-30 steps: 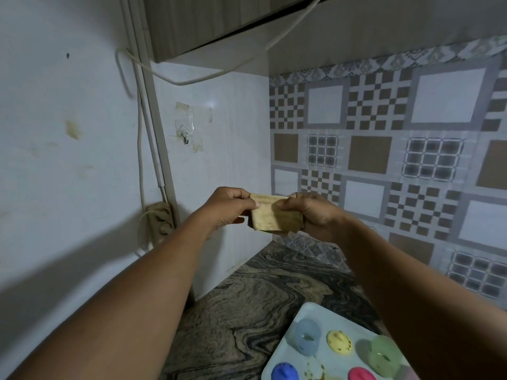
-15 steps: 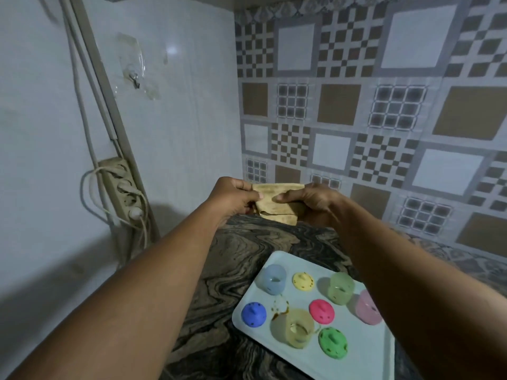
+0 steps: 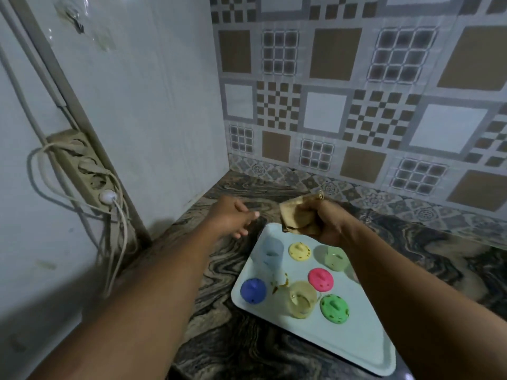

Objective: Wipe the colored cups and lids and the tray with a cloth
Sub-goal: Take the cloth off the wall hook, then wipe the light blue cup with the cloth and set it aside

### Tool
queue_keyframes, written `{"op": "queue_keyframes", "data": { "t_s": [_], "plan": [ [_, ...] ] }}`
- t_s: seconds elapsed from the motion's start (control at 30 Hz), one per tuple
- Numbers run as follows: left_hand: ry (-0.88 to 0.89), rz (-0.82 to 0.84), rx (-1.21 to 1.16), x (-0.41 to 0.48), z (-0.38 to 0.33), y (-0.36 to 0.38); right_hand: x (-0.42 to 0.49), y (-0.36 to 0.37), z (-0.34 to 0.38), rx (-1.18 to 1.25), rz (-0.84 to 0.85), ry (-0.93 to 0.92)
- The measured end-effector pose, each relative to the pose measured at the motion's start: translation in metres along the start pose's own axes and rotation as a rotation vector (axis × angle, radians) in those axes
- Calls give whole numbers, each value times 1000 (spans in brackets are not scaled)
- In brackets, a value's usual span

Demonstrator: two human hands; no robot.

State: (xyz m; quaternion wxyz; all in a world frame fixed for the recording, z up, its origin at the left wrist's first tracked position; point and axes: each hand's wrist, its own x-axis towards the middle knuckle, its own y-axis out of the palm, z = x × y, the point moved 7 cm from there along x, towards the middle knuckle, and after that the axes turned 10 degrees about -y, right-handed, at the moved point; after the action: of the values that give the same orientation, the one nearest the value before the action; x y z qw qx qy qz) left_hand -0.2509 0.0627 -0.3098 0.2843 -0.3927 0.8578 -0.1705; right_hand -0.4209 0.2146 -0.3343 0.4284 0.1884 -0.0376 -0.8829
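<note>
A home kitchen: patterned tile backsplash (image 3: 356, 105) above a marbled countertop (image 3: 233, 346).

We release the cloth (image 3: 297, 216) from our left hand (image 3: 233, 216), which now hangs open beside it; our right hand (image 3: 326, 223) alone grips it, lowered over the tray (image 3: 356, 333).

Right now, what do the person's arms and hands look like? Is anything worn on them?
The left hand and the right hand are bare, without gloves. Both forearms are uncovered up to the frame edge: no sleeve, watch or bracelet shows. The left hand is blurred, so a ring cannot be ruled out.
</note>
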Motion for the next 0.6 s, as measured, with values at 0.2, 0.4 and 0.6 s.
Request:
{"op": "queue_keyframes", "data": {
  "t_s": [0.2, 0.4, 0.6],
  "plan": [
    [215, 77, 453, 21, 30, 50, -12, -40, -43, -2, -182, 80],
    [359, 96, 848, 35, 35, 112, -19, -41, -62, 179, -204, 33],
    [272, 134, 714, 59, 47, 120, -29, -41, -67, 62, -376, -157]
  ]
}}
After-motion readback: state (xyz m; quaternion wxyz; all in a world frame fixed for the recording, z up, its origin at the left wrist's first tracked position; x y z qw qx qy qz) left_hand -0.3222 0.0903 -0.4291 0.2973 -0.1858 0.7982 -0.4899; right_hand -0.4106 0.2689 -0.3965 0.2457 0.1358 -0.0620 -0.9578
